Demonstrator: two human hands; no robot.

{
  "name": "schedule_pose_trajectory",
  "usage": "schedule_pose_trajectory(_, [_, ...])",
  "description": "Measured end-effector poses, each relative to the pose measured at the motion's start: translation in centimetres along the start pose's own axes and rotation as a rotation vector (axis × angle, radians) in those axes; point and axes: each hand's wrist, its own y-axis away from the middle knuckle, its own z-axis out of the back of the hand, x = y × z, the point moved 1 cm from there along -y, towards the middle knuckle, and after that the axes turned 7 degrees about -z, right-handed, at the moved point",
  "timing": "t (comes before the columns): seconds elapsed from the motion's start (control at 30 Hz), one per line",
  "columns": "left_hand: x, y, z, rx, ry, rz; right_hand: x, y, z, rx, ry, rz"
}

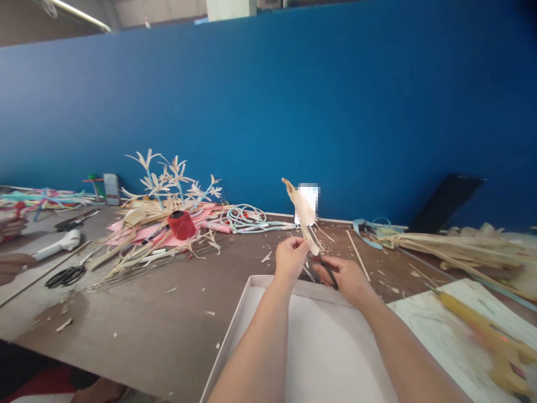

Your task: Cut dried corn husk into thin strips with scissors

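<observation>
A blue wall (260, 112) stands behind a brown table (146, 330), where pale flowers (153, 183) on stems rise from a heap with pink paper (138, 230) and a red spool of thread (182, 226) at its front. Left of the heap lie black-handled scissors (69, 275), with a small grey case (111, 189) upright near the wall, while a looped light-blue cord (245, 218) lies just right of it. At the far right, a black slab (444, 204) leans tilted against the wall, and a yellow glue gun (474, 316), partly blurred, lies on a stained white sheet (423, 319).
</observation>
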Motion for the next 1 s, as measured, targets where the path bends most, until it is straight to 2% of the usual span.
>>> schedule_pose_trajectory(0.4, [-0.06,-0.01,0.00,0.014,0.006,-0.004,0.35,0.24,0.00,-0.002,-0.008,0.017])
schedule_pose_trajectory(0.7, [-0.35,0.31,-0.13,0.115,-0.057,-0.050,-0.35,-0.11,0.12,-0.033,0.010,0.064])
schedule_pose_trajectory(1.0, [-0.05,0.23,0.08,0.127,-0.061,-0.066,-0.45,-0.16,0.20,-0.067,-0.004,0.060])
